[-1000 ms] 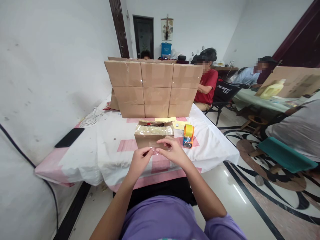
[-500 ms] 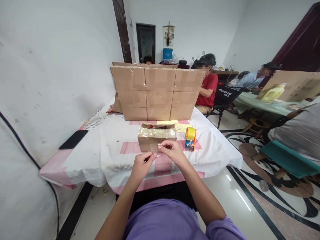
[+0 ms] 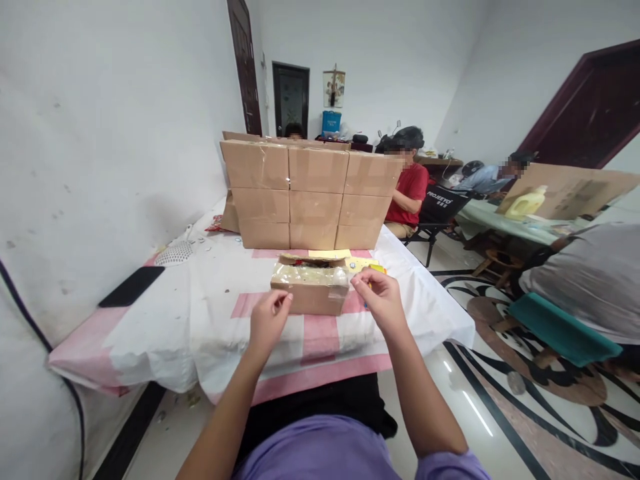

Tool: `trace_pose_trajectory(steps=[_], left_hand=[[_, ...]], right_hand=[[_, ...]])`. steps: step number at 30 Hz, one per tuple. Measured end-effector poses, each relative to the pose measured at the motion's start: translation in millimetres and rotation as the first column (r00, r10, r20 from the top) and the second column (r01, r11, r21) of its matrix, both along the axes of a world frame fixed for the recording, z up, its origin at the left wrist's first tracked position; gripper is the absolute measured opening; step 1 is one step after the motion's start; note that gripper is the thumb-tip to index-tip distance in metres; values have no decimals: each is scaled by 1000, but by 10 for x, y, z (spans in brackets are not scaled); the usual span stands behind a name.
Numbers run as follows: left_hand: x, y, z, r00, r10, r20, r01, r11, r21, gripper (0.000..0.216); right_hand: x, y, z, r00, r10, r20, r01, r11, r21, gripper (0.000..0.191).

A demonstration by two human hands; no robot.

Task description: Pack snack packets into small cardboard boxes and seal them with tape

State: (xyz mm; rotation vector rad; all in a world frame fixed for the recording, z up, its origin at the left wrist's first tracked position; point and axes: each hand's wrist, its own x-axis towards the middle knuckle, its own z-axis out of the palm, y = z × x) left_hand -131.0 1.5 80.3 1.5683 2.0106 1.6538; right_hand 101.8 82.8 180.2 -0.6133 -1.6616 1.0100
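Observation:
A small cardboard box (image 3: pixel 313 299) with its top partly open stands in front of me, its upper edge covered in shiny tape. At the box's right front corner, my right hand (image 3: pixel 377 293) pinches a piece of clear tape (image 3: pixel 339 291) between thumb and fingers. My left hand (image 3: pixel 270 317) is by the left front corner, thumb and fingertips pressed together; what they hold, if anything, I cannot make out. Mostly hidden behind my right hand is a tape dispenser with a yellow roll (image 3: pixel 378 269). Dark and red contents show dimly inside the box.
A large cardboard partition of joined panels (image 3: pixel 313 200) stands at the back of the cloth-covered table (image 3: pixel 210 333). On the left lie a black flat object (image 3: pixel 131 287) and a white perforated piece (image 3: pixel 175 253). Beyond the partition sits a person in red (image 3: pixel 413 190); others are at the right.
My hands have moved apart, the right one to the box's right corner with the clear tape, the left one toward its left corner. My view has tilted up slightly.

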Motion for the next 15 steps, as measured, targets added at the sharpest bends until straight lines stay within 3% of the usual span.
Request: trace_pose_trajectory(steps=[2, 6, 11, 15], left_hand=[[-195, 167, 149, 998, 25, -63, -21, 998, 67, 25], [-561, 516, 315, 979, -52, -199, 61, 997, 42, 59], [-734, 631, 112, 985, -62, -158, 59, 998, -25, 71], [-746, 602, -125, 996, -16, -82, 16, 1000, -6, 74]], right_hand=[[-51, 52, 37, 997, 64, 50, -63, 998, -10, 24], [-295, 99, 115, 962, 259, 87, -255, 965, -64, 24], [-767, 290, 189, 866, 501, 3, -484, 838, -251, 26], [-1302, 611, 43, 871, 444, 209, -397, 888, -232, 29]])
